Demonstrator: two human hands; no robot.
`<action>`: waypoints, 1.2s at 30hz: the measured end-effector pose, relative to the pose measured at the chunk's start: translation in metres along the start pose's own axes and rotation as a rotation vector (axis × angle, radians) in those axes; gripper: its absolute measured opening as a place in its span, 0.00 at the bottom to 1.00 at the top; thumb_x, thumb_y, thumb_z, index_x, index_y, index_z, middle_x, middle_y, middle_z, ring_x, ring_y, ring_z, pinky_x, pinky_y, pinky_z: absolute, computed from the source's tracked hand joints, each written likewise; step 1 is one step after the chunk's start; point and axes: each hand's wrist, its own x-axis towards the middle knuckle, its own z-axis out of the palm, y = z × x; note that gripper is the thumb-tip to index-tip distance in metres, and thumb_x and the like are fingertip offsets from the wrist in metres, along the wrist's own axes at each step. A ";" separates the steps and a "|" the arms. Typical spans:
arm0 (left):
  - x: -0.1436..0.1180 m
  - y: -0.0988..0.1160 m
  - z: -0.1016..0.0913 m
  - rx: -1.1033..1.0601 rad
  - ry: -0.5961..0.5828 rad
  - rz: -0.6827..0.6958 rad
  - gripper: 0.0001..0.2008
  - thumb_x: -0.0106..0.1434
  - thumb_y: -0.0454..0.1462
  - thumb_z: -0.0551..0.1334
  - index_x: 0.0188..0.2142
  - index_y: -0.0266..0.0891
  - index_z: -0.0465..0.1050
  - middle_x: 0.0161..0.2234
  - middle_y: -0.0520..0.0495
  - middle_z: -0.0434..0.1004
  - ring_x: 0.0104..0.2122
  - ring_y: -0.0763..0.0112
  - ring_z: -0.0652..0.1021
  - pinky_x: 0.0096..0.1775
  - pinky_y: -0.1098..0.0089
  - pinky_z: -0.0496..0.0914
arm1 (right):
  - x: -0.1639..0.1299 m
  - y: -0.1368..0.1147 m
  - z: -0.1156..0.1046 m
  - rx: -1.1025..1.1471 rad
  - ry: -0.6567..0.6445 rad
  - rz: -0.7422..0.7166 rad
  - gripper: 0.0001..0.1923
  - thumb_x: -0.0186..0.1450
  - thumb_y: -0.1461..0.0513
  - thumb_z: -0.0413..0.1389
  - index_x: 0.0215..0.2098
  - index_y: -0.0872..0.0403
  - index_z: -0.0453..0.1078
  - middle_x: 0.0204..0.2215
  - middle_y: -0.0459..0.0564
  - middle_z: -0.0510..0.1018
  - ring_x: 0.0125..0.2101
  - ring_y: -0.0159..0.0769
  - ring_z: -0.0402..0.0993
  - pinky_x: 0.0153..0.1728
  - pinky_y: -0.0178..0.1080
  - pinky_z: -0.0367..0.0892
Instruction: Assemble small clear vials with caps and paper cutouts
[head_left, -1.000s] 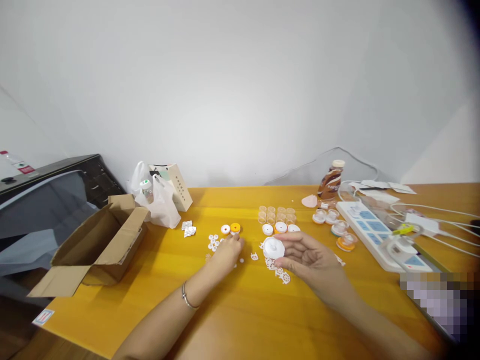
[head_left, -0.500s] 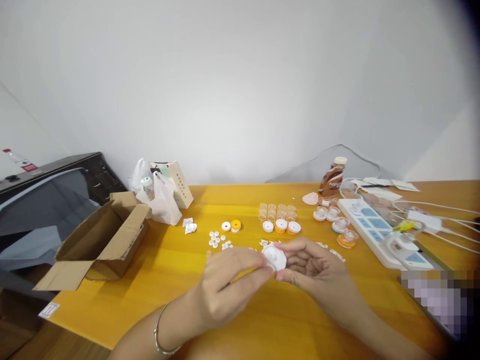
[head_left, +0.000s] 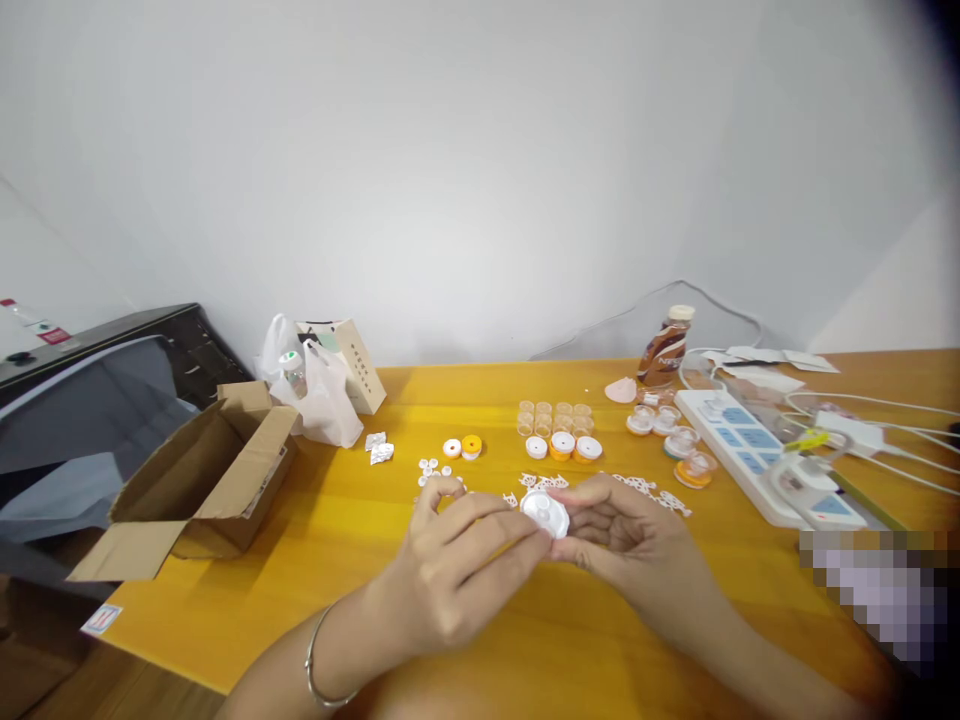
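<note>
Between my two hands is a white round plastic cap-like part (head_left: pixel 546 513), its recessed face turned partly toward me. My left hand (head_left: pixel 469 565), with a bangle on its wrist, has its fingers closed on the part's left edge. My right hand (head_left: pixel 626 540) pinches the right edge between thumb and forefinger. Just behind the part lie white lattice-like plastic pieces (head_left: pixel 553 482). Small white round pieces (head_left: pixel 429 468) are partly hidden behind my left hand. Farther back stand white and orange round caps (head_left: pixel 562 445) and a group of clear cups (head_left: pixel 555 418).
An open cardboard box (head_left: pixel 247 500) and a white plastic bag (head_left: pixel 330 400) stand left. Clear-domed assemblies (head_left: pixel 681 443), a brown drink bottle (head_left: pixel 666 350) and a power strip (head_left: pixel 739 440) with cables are right. Foil packets (head_left: pixel 381 453) lie behind the small pieces.
The white part has tilted in my fingers, so its recessed face shows more clearly. My left fingers have shifted slightly, with the forefinger raised. The right hand has barely moved.
</note>
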 end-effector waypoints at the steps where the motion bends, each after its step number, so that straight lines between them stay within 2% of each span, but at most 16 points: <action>1: 0.001 0.000 -0.001 0.007 -0.005 0.011 0.12 0.58 0.31 0.61 0.43 0.38 0.70 0.39 0.51 0.77 0.38 0.72 0.73 0.40 0.67 0.59 | 0.000 0.000 0.000 0.000 -0.003 0.003 0.14 0.47 0.62 0.66 0.30 0.50 0.71 0.27 0.45 0.79 0.30 0.35 0.77 0.34 0.38 0.73; 7: 0.007 0.001 -0.009 0.018 -0.082 0.040 0.10 0.60 0.29 0.57 0.42 0.36 0.70 0.40 0.49 0.77 0.39 0.72 0.73 0.40 0.66 0.59 | 0.000 0.002 -0.001 0.016 -0.047 0.002 0.13 0.49 0.64 0.65 0.32 0.50 0.70 0.28 0.45 0.79 0.30 0.34 0.76 0.34 0.38 0.73; 11: 0.002 -0.001 -0.007 -0.031 -0.048 0.003 0.13 0.59 0.28 0.58 0.44 0.37 0.69 0.40 0.48 0.76 0.41 0.71 0.73 0.42 0.66 0.60 | 0.001 0.000 -0.001 0.028 -0.046 0.000 0.13 0.48 0.64 0.65 0.30 0.50 0.69 0.28 0.44 0.79 0.30 0.33 0.76 0.34 0.37 0.73; 13: 0.002 -0.003 -0.004 -0.113 -0.008 -0.101 0.14 0.58 0.27 0.58 0.44 0.38 0.68 0.39 0.47 0.75 0.39 0.71 0.73 0.41 0.68 0.62 | 0.001 -0.001 -0.001 0.018 -0.023 -0.010 0.13 0.47 0.64 0.66 0.30 0.50 0.69 0.27 0.44 0.79 0.29 0.33 0.76 0.33 0.37 0.74; 16: 0.005 -0.004 0.001 -0.356 0.008 -0.377 0.10 0.60 0.30 0.57 0.41 0.38 0.69 0.36 0.46 0.74 0.37 0.71 0.73 0.39 0.68 0.66 | 0.000 -0.001 -0.001 -0.014 0.014 -0.050 0.14 0.47 0.64 0.66 0.30 0.50 0.70 0.26 0.44 0.79 0.28 0.34 0.77 0.32 0.37 0.74; 19: 0.010 -0.006 0.006 -0.668 -0.062 -0.661 0.07 0.60 0.35 0.57 0.40 0.37 0.68 0.34 0.46 0.73 0.35 0.72 0.73 0.38 0.69 0.68 | 0.000 0.001 0.000 -0.034 0.027 -0.080 0.13 0.47 0.63 0.66 0.31 0.49 0.70 0.27 0.45 0.79 0.28 0.35 0.77 0.32 0.38 0.75; 21: 0.011 -0.006 0.010 -0.875 -0.117 -0.776 0.07 0.61 0.36 0.57 0.40 0.37 0.67 0.34 0.46 0.73 0.34 0.72 0.73 0.38 0.70 0.68 | 0.001 0.003 0.000 -0.045 0.029 -0.115 0.13 0.48 0.63 0.66 0.31 0.49 0.70 0.27 0.45 0.79 0.28 0.35 0.77 0.32 0.38 0.75; 25: 0.010 -0.006 0.017 -1.172 -0.112 -0.833 0.10 0.60 0.36 0.59 0.42 0.38 0.64 0.33 0.46 0.71 0.33 0.74 0.72 0.37 0.71 0.68 | 0.002 0.008 -0.001 -0.076 0.041 -0.182 0.13 0.48 0.63 0.66 0.31 0.47 0.70 0.27 0.44 0.79 0.28 0.35 0.77 0.32 0.38 0.74; 31: 0.008 -0.006 0.027 -1.239 -0.075 -0.901 0.12 0.55 0.35 0.63 0.39 0.38 0.64 0.28 0.51 0.69 0.27 0.78 0.70 0.31 0.75 0.65 | 0.004 0.015 -0.002 -0.136 0.034 -0.202 0.13 0.49 0.61 0.65 0.32 0.48 0.71 0.27 0.45 0.78 0.28 0.35 0.76 0.32 0.39 0.74; 36: 0.010 -0.010 0.033 -1.343 -0.091 -0.993 0.13 0.53 0.38 0.65 0.35 0.37 0.64 0.25 0.54 0.66 0.23 0.81 0.68 0.28 0.76 0.63 | 0.009 0.018 -0.004 -0.129 -0.041 -0.167 0.13 0.51 0.63 0.64 0.34 0.49 0.70 0.29 0.46 0.79 0.30 0.35 0.76 0.33 0.39 0.74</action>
